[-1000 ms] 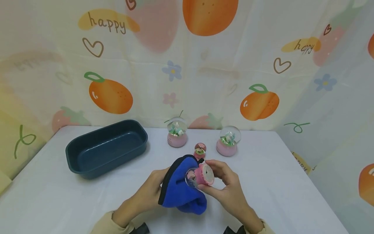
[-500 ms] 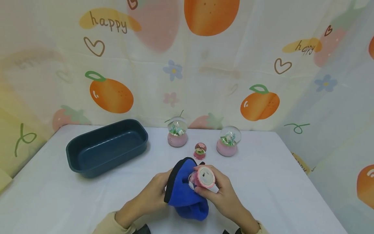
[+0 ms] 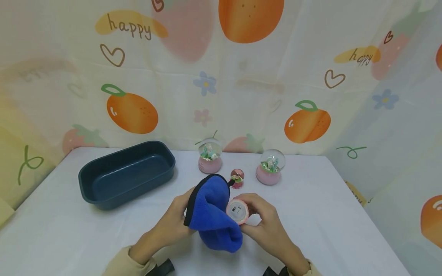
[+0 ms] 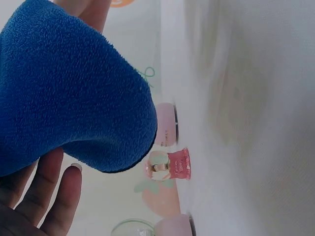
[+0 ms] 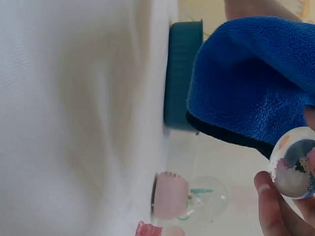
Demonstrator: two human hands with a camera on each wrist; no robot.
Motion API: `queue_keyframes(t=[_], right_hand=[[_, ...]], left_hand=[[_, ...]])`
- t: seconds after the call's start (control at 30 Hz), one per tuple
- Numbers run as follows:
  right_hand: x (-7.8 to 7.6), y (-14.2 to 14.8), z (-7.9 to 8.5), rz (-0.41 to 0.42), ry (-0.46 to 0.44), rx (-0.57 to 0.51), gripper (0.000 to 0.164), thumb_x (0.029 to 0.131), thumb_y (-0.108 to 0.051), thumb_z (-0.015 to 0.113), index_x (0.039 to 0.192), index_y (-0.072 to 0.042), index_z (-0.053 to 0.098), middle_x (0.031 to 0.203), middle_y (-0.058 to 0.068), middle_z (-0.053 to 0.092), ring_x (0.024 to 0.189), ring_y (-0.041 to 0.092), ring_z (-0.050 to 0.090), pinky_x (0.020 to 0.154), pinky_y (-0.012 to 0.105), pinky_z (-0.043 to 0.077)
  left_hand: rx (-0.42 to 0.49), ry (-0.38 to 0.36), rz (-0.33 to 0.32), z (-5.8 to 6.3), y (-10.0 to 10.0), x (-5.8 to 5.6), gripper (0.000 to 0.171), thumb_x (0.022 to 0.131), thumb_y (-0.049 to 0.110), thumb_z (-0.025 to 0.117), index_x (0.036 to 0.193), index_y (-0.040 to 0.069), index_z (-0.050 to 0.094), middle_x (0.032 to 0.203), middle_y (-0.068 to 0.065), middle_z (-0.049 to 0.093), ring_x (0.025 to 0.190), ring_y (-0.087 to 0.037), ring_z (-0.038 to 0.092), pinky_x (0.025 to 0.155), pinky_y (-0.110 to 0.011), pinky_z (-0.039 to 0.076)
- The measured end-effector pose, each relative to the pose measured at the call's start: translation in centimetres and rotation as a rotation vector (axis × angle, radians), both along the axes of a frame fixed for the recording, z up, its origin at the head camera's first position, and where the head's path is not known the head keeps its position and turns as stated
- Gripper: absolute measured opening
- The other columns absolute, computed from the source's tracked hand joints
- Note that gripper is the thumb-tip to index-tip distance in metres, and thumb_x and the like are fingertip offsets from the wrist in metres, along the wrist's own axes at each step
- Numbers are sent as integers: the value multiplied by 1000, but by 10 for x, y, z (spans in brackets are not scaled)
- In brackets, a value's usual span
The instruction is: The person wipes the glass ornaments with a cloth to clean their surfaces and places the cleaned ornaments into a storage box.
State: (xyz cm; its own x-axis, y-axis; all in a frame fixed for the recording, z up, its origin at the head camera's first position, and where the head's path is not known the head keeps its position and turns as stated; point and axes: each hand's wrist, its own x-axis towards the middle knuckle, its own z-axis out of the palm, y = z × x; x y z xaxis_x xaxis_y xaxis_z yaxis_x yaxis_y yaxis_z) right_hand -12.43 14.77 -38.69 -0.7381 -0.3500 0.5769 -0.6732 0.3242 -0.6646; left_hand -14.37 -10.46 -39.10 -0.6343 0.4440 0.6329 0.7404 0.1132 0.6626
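Observation:
A blue cloth (image 3: 214, 214) with black edging is held in my left hand (image 3: 172, 222), which lies mostly behind it in the head view. My right hand (image 3: 266, 224) grips a small snow globe (image 3: 237, 211) by its pink base, between thumb and fingers. The globe's round white underside faces the head camera, so its dome is hidden there. In the right wrist view the globe's dome (image 5: 295, 167) shows, right beside the cloth (image 5: 246, 83). Fingers of the left hand (image 4: 49, 196) appear below the cloth in the left wrist view.
A dark teal tray (image 3: 127, 191) stands at the left of the white table. Two larger snow globes with pink bases, one left (image 3: 209, 156) and one right (image 3: 270, 168), stand at the back. A small pink globe (image 3: 236, 178) stands between them, just beyond the cloth.
The snow globe has turned, bringing its underside round to the head camera. My left hand and the cloth dipped right, then shifted back up and left. The things on the table stayed put.

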Motion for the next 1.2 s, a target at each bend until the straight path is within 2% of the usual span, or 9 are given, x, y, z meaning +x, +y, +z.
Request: queue_keyframes(t=[0.17,0.33,0.43,0.6,0.73,0.9,1.0,1.1,1.2], right_hand=[[1,1,-1,-71,-7,82,55,69,3,85,117,-14,64,107,0,70,85,7,60,62,25,52],[1,0,-2,-77,23,100,52,68,0,86,114,-14,65,102,-2,70,85,7,59,61,24,51],[3,-1,-3,-80,43,100,50,69,-3,87,113,-16,67,104,-2,69,87,9,59,62,22,49],[6,-3,-3,-107,38,111,48,68,-4,89,111,-17,72,110,-2,68,95,11,59,64,21,49],[8,-4,-1,-63,64,105,45,70,-6,89,111,-16,72,113,1,68,101,14,61,70,22,53],[4,-1,0,51,99,72,51,70,2,86,117,-12,68,118,8,67,110,18,61,89,22,54],[2,3,1,65,68,51,59,69,7,84,121,-12,64,118,8,68,107,16,62,90,23,53],[1,4,3,15,9,37,62,68,5,85,121,-13,61,115,5,70,102,12,62,83,25,54],[1,4,4,-26,-23,11,58,67,2,87,118,-14,63,111,4,72,98,10,63,76,26,53]], left_hand=[[1,-32,3,0,0,2,55,75,-4,74,125,10,55,108,-5,66,98,-9,62,87,-28,54],[-20,-72,-20,-1,4,4,59,79,4,78,133,10,52,119,-8,67,107,-13,63,94,-30,53],[-69,-123,-39,-2,7,6,55,84,11,77,133,12,52,120,-7,65,104,-13,62,90,-30,55],[-178,-207,-12,-1,10,10,51,85,22,77,130,17,53,121,1,64,105,-9,61,89,-29,55],[-162,-153,-23,-1,9,10,46,84,17,76,125,15,56,117,0,66,105,-10,62,88,-30,56],[-101,-15,-57,-2,6,5,46,85,8,72,129,10,58,122,-6,68,111,-14,65,95,-33,54],[-69,42,-69,-3,4,4,40,87,1,65,127,8,59,118,-8,70,107,-13,66,93,-32,54],[-43,32,-80,-4,3,3,38,88,-2,64,125,7,60,114,-8,70,103,-12,66,92,-31,55],[-45,-30,-88,-4,4,4,44,85,6,73,126,9,59,116,-8,69,104,-12,65,91,-31,55]])
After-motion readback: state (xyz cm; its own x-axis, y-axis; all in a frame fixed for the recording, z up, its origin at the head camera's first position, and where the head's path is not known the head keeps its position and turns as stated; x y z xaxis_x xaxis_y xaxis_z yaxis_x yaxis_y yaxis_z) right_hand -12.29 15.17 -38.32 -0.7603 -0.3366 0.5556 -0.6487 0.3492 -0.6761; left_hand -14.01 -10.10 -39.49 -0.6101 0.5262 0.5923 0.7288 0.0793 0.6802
